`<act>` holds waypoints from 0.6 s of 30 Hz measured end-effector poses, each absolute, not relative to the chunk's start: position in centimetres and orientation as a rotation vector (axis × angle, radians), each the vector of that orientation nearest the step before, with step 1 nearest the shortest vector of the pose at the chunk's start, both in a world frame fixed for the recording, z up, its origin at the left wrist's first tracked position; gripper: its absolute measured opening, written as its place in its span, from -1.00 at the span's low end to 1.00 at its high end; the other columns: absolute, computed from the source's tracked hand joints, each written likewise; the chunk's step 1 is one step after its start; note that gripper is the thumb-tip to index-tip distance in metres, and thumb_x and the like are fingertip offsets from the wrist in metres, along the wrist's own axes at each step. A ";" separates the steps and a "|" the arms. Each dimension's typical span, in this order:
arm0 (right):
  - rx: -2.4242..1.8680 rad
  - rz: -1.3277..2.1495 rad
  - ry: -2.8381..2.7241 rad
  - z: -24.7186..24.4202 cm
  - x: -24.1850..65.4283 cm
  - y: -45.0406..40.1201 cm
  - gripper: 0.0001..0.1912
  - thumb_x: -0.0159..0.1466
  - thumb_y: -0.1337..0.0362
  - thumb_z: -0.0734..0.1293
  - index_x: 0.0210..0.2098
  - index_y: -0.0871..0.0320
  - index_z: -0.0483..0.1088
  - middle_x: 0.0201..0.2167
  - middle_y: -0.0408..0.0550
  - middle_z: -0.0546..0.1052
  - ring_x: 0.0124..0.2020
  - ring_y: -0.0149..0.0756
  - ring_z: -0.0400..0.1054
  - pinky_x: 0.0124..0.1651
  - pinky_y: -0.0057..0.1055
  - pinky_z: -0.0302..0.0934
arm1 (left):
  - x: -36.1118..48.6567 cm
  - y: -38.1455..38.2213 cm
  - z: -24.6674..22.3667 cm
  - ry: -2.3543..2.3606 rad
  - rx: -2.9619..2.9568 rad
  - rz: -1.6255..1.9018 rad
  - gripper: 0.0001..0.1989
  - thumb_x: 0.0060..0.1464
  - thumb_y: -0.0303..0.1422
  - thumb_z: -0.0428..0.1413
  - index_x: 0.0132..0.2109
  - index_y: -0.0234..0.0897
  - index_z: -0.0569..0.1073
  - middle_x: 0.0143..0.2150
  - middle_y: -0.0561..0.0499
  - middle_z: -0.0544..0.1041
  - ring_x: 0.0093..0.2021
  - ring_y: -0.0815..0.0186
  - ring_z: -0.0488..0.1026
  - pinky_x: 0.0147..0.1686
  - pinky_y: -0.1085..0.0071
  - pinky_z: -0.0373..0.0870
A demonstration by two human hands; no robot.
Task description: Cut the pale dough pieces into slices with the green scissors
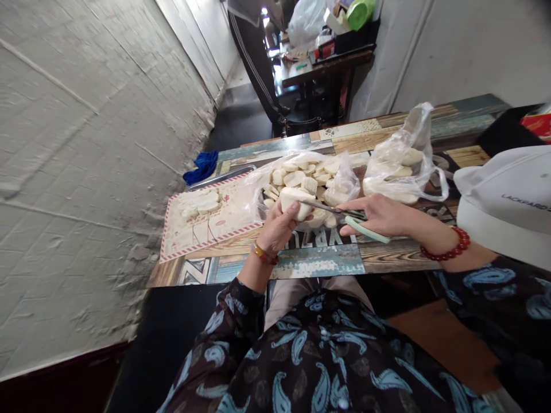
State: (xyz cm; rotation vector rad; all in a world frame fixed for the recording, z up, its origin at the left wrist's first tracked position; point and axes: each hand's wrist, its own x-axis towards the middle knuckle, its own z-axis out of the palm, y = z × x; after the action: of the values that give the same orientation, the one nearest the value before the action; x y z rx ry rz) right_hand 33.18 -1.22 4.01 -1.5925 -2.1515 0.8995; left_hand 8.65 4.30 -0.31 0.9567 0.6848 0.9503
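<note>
Currently, we pinch a pale piece [294,199] with our left hand [279,228], just above the bagged slices [296,178] on the bench [321,265]; our right hand [379,213] grips green-handled scissors [365,229], blades against that piece.

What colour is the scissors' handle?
The visible handle is pale green, best seen in head view.

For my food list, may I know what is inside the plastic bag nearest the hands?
Inside the bag are many pale slices. Upper slices cover the lower ones, and the left hand and its white piece hide some from view.
</note>
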 end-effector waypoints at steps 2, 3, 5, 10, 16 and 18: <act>-1.600 0.912 -2.131 3.9 33.3 -1.2 -0.46 0.10 -0.12 0.43 -0.04 0.04 0.59 -0.36 -0.13 0.66 -0.32 -0.11 0.52 -0.29 -0.35 0.33 | 8.6 4.5 -0.1 0.680 0.948 0.933 -0.52 -0.06 -0.20 0.37 -0.03 -0.28 0.45 0.01 -0.11 0.56 -0.01 0.11 0.55 0.00 0.15 0.53; -1.609 0.909 -2.122 3.9 33.3 -1.2 -0.44 0.09 -0.13 0.43 -0.02 0.04 0.59 -0.36 -0.13 0.66 -0.33 -0.11 0.52 -0.30 -0.35 0.33 | 8.5 4.5 0.0 0.678 0.941 0.923 -0.52 -0.07 -0.20 0.37 -0.03 -0.28 0.45 0.01 -0.12 0.56 0.00 0.10 0.55 0.01 0.14 0.53; -1.642 0.884 -2.098 3.9 33.3 -1.2 -0.40 0.06 -0.13 0.45 0.01 0.04 0.57 -0.32 -0.11 0.67 -0.30 -0.09 0.53 -0.28 -0.33 0.35 | 8.4 4.5 0.1 0.666 0.928 0.910 -0.49 -0.08 -0.20 0.38 -0.02 -0.28 0.45 0.02 -0.13 0.56 0.01 0.08 0.55 0.03 0.12 0.52; -1.649 0.869 -2.069 3.9 33.2 -1.3 -0.39 0.04 -0.09 0.46 0.02 0.07 0.57 -0.22 -0.08 0.67 -0.21 -0.03 0.55 -0.17 -0.26 0.39 | 8.5 4.2 0.1 0.634 0.893 0.933 -0.46 -0.08 -0.19 0.38 0.02 -0.27 0.46 0.03 -0.14 0.57 0.02 0.07 0.55 0.04 0.13 0.51; -1.653 0.876 -2.115 3.7 33.0 -1.5 -0.39 0.07 -0.04 0.45 0.07 0.07 0.53 -0.25 -0.07 0.66 -0.21 -0.04 0.54 -0.15 -0.22 0.41 | 9.0 4.2 -0.4 0.647 0.889 0.971 -0.50 -0.07 -0.20 0.37 0.00 -0.30 0.48 -0.02 -0.15 0.59 -0.05 0.10 0.58 -0.02 0.18 0.53; -1.644 0.903 -2.135 3.7 33.0 -1.4 -0.35 0.06 -0.04 0.45 0.11 0.08 0.50 -0.22 -0.05 0.66 -0.22 -0.05 0.54 -0.14 -0.22 0.41 | 9.1 4.3 -0.6 0.630 0.911 0.953 -0.51 -0.05 -0.20 0.36 -0.01 -0.31 0.49 -0.03 -0.16 0.59 -0.07 0.10 0.59 -0.02 0.16 0.52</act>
State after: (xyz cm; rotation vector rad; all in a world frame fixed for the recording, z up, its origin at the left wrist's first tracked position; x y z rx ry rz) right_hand 33.00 -1.42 3.70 -1.6441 -2.1351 0.9028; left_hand 9.06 4.27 -0.61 0.9110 0.6298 0.9528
